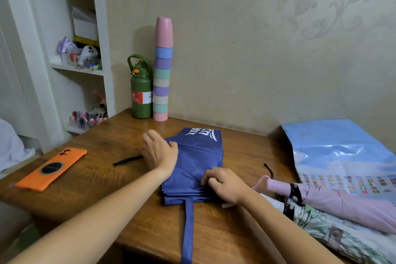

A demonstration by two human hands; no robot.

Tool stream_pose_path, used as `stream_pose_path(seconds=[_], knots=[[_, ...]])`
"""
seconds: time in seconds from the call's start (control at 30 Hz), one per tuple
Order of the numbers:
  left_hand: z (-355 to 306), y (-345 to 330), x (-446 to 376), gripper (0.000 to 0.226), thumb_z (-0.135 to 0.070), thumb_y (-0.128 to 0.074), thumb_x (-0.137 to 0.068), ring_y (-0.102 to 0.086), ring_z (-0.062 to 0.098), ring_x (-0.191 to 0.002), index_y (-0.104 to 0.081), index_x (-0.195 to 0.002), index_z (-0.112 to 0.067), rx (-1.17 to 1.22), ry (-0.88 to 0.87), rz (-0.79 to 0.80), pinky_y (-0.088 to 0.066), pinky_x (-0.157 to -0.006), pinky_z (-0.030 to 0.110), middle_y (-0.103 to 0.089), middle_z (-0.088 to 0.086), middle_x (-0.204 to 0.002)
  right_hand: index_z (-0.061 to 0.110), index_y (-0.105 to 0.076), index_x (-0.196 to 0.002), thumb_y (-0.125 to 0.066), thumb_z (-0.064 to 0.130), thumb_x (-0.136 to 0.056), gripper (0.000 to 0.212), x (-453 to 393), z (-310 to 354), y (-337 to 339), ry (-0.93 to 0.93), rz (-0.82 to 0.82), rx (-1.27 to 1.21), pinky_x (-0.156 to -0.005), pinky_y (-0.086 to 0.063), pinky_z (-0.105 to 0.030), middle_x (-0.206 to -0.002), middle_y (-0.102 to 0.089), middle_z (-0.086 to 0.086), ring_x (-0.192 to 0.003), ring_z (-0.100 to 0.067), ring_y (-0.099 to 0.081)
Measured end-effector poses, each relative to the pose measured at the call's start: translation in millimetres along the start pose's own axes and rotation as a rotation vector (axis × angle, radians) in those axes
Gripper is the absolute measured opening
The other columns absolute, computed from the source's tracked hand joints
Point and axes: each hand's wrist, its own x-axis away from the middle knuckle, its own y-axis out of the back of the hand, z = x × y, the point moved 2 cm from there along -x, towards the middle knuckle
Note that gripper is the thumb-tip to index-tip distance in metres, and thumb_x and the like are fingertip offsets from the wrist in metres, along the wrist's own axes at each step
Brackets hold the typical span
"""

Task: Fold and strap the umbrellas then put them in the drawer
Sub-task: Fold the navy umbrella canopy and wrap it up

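Blue umbrella [192,163] lies mid-table [102,148], canopy pleated flat. Your left hand [159,152] curls over its far-left edge; your right hand [222,184] pinches the near folds.

A lived-in room of a home: floral-patterned wallpaper [300,17] backs a wooden bench [102,169] pushed into the corner. Beside its left edge, white built-in shelves [70,66] hold boxes, trinkets and cosmetics. At the far edge stand a green water bottle [141,92] and stacked pastel cups [162,75].
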Motion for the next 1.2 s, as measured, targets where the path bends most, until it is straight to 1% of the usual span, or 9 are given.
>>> stream_pose_path(seconds=[0.07, 0.2, 0.27, 0.37, 0.47, 0.6, 0.77, 0.93, 1.2], knots=[[-7, 3, 8, 0.021, -0.018, -0.063, -0.081, -0.050, 0.025, -0.090, -0.047, -0.094, -0.015, -0.073, -0.449, -0.104, -0.048, -0.077, 0.042, -0.050, 0.004, -0.098, 0.025, -0.072, -0.100, -0.037, 0.027, -0.092, 0.036, -3, 0, 1, -0.043, -0.006, -0.032, -0.092, -0.047, -0.033, -0.102, -0.070, 0.008, -0.097, -0.013, -0.061], [-2, -13, 28, 0.011, -0.028, -0.055, -0.088, -0.050, 0.020, -0.091, -0.054, -0.093, -0.018, -0.095, -0.941, 0.299, -0.050, -0.079, 0.045, -0.049, -0.004, -0.096, 0.025, -0.069, -0.104, -0.043, 0.015, -0.097, 0.029, -9, -1, -3, -0.126, -0.082, -0.016, -0.089, -0.049, -0.037, -0.099, -0.073, 0.004, -0.096, -0.022, -0.064], [13, -23, 37, 0.036, -0.045, -0.045, -0.093, -0.050, 0.020, -0.114, -0.059, -0.115, -0.021, -0.184, -0.948, 0.447, -0.047, -0.099, 0.044, -0.051, -0.003, -0.119, 0.023, -0.066, -0.108, -0.046, 0.018, -0.096, 0.023, -11, -2, -7, -0.142, -0.139, 0.013, -0.087, -0.051, -0.039, -0.104, -0.073, 0.001, -0.097, -0.025, -0.065], [28, -29, 44, 0.070, -0.064, -0.021, -0.093, -0.017, 0.023, -0.152, -0.035, -0.154, -0.033, -0.329, -0.898, 0.607, -0.010, -0.126, 0.043, -0.024, 0.002, -0.160, 0.016, -0.062, -0.105, -0.053, 0.016, -0.092, 0.016, -14, -5, -12, -0.144, -0.206, -0.020, -0.083, -0.049, -0.037, -0.104, -0.069, -0.002, -0.094, -0.024, -0.062], [29, -32, 45, 0.072, -0.070, -0.015, -0.095, 0.019, 0.019, -0.157, -0.009, -0.162, -0.044, -0.397, -0.932, 0.656, 0.013, -0.126, 0.044, 0.010, 0.002, -0.170, 0.012, -0.059, -0.102, -0.058, 0.012, -0.091, 0.011, -18, -10, -9, -0.162, -0.298, -0.072, -0.081, -0.044, -0.030, -0.102, -0.058, -0.003, -0.092, -0.017, -0.054], [29, -39, 45, 0.069, -0.064, -0.026, -0.104, 0.044, 0.015, -0.146, 0.011, -0.160, -0.047, -0.425, -0.928, 0.742, 0.018, -0.124, 0.048, 0.038, 0.001, -0.164, 0.013, -0.057, -0.117, -0.059, 0.014, -0.091, 0.025, -28, -20, 8, -0.366, -0.511, -0.201, -0.092, -0.046, -0.032, -0.117, -0.054, -0.005, -0.107, -0.021, -0.055], [29, -40, 44, 0.068, -0.065, -0.023, -0.105, 0.046, 0.013, -0.144, 0.013, -0.159, -0.047, -0.453, -0.917, 0.784, 0.018, -0.124, 0.049, 0.042, 0.000, -0.161, 0.009, -0.040, -0.151, -0.064, 0.025, -0.094, 0.064, -47, -30, 22, -0.625, -0.392, -0.797, -0.100, -0.045, -0.037, -0.148, -0.050, -0.009, -0.129, -0.026, -0.051], [28, -38, 44, 0.068, -0.066, -0.023, -0.104, 0.046, 0.013, -0.144, 0.012, -0.160, -0.047, -0.442, -0.918, 0.793, 0.019, -0.124, 0.049, 0.041, 0.000, -0.162, 0.012, -0.054, -0.128, -0.060, 0.007, -0.096, 0.033, -59, -24, 32, -0.539, -0.534, -1.086, -0.073, -0.046, -0.023, -0.113, -0.064, 0.000, -0.096, -0.009, -0.060], [28, -35, 45, 0.069, -0.066, -0.032, -0.103, 0.035, 0.012, -0.150, 0.001, -0.161, -0.047, -0.340, -0.885, 0.756, 0.020, -0.124, 0.044, 0.025, 0.000, -0.169, 0.025, -0.032, -0.145, -0.074, 0.028, -0.093, 0.067, -62, -4, 32, -0.388, -0.712, -1.095, -0.084, -0.049, -0.030, -0.108, -0.064, 0.007, -0.098, -0.009, -0.064]])
